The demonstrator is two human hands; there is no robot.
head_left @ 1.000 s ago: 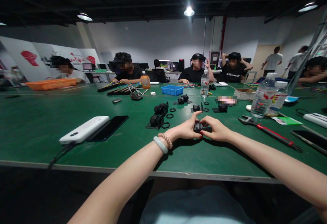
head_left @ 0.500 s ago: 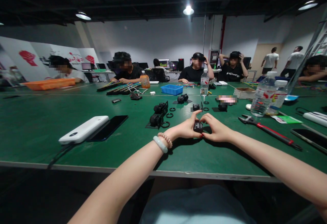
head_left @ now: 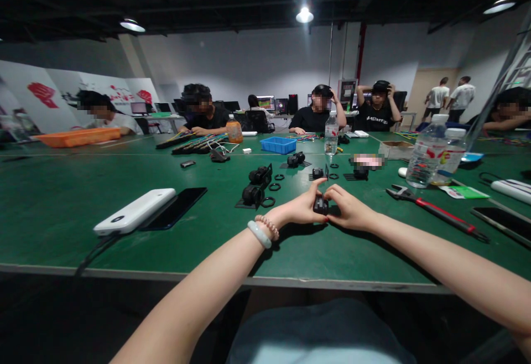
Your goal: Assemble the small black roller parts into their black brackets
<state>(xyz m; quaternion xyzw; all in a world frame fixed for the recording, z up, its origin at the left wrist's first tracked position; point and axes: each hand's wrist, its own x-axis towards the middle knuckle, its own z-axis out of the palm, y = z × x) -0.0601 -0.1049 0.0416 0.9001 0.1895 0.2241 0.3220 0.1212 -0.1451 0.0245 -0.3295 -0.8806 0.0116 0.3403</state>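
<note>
Low over the green table [head_left: 215, 248], my left hand [head_left: 305, 204] grips a small black part [head_left: 320, 204] between thumb and fingers. My right hand [head_left: 350, 209] closes on the same part from the right, its fingertips at the part's edge. Several black rings lie on the table, one of them [head_left: 267, 202] left of my left hand. Beside it stands a black assembly on a flat plate [head_left: 252, 195], with another [head_left: 260, 175] behind it. More black assemblies [head_left: 296, 159] [head_left: 359, 173] sit beyond my hands.
A red-handled wrench [head_left: 440, 212] and water bottles [head_left: 427, 154] are on the right. A white power bank [head_left: 135, 211] and a dark phone [head_left: 177, 208] lie left. A blue tray [head_left: 278, 144] stands farther back. Several people sit across the table.
Both hands keep their hold on the black part with hardly any movement. The view has shifted very slightly. In the background, a walking person has moved left, closer to another.
</note>
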